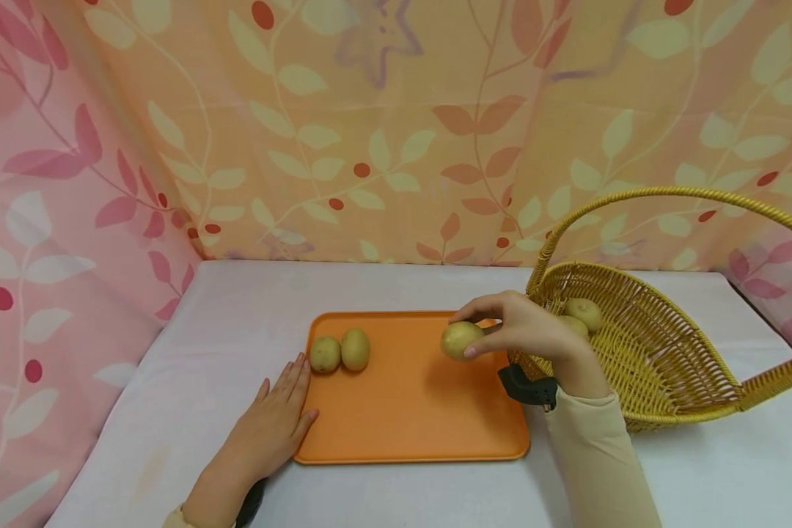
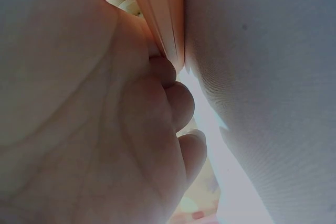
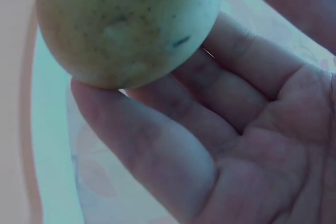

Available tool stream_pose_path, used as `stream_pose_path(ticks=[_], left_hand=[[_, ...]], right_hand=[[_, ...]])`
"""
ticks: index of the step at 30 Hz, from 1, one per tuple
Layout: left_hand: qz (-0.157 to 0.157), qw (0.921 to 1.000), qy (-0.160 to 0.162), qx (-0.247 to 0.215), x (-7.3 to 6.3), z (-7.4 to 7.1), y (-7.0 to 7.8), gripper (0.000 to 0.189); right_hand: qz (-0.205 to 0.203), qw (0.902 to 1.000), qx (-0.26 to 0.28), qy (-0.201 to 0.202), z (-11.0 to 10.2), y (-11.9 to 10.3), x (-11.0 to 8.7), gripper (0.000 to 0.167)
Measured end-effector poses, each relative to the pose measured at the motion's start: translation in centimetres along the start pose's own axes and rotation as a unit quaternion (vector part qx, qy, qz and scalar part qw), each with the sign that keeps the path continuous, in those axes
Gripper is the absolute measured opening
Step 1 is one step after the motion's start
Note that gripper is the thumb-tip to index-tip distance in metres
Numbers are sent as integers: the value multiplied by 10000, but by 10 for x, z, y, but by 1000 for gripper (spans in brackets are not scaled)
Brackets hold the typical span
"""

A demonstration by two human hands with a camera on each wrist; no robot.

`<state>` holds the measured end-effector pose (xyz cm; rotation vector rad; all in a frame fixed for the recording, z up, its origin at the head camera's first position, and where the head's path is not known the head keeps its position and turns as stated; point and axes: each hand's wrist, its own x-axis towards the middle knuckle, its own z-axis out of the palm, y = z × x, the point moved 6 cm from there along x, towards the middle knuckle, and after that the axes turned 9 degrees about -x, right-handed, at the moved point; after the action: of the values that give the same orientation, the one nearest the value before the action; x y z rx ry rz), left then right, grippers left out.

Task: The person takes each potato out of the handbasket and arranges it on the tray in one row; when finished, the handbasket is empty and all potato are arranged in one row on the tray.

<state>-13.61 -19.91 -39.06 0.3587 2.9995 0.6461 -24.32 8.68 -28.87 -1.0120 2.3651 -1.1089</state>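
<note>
My right hand (image 1: 528, 330) holds a potato (image 1: 460, 339) between thumb and fingers, over the right part of an orange tray (image 1: 402, 411). Close up in the right wrist view, that potato (image 3: 131, 30) shows dark specks and a small dark mark. Two more potatoes, a rounder one (image 1: 325, 354) and a longer one (image 1: 356, 349), sit side by side at the tray's upper left. My left hand (image 1: 270, 425) rests along the tray's left edge with its fingers straight. In the left wrist view its palm (image 2: 79, 103) faces the tray's side (image 2: 165, 14).
A yellow wicker basket (image 1: 666, 359) with a tall arched handle (image 1: 666, 192) stands right of the tray, partly behind my right arm. Inside it, a potato (image 1: 584, 314) and part of another show. A white cloth covers the table (image 1: 251, 308); leaf-patterned fabric (image 1: 396, 147) hangs behind.
</note>
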Motion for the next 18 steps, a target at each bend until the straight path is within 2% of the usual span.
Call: stream_pose_path(ticks=[5,15,18], left_hand=[[50,10000,30,-31,0,0,0,68],[35,10000,-16,-51,0,-1,1,67],[14,10000,-52,-41,-1,0,0,67]], right_hand=[[39,9996,228,-165,14,2,15,39],[221,9994,79,-256,43,16,44,40],[195,9991,-194,-317,52,19,52,39]])
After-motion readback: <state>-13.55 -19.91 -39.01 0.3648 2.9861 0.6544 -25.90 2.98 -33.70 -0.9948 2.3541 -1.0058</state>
